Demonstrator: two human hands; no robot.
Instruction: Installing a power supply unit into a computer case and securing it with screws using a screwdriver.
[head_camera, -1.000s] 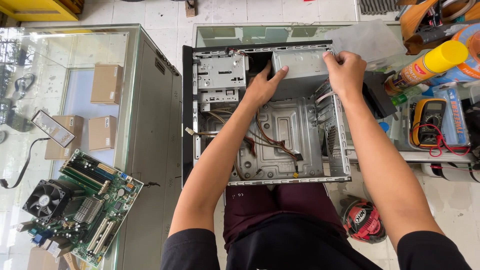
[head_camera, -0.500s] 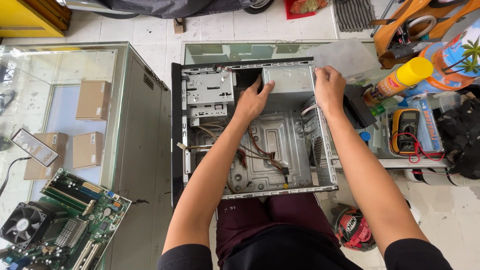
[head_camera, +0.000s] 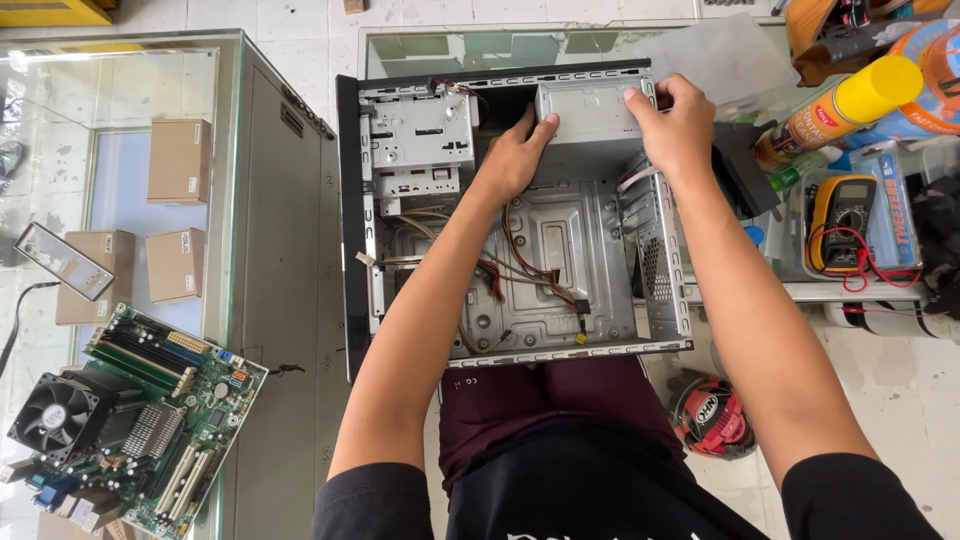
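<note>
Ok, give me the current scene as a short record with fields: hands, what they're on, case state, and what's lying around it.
left hand: on the left side of the grey power supply box, fingers on its edge
right hand: grip over the box's top right corner
computer case: lying open, side panel off, loose red and orange wires inside
drive bays: upper left of case
motherboard: out of the case, on the glass counter at left, fan attached
multimeter: right of case
spray can: yellow cap, upper right

A grey metal box inside an open computer case

The grey box (head_camera: 590, 120) sits flat in the top corner of the open computer case (head_camera: 520, 210), which lies on its side with loose wires inside.
</note>
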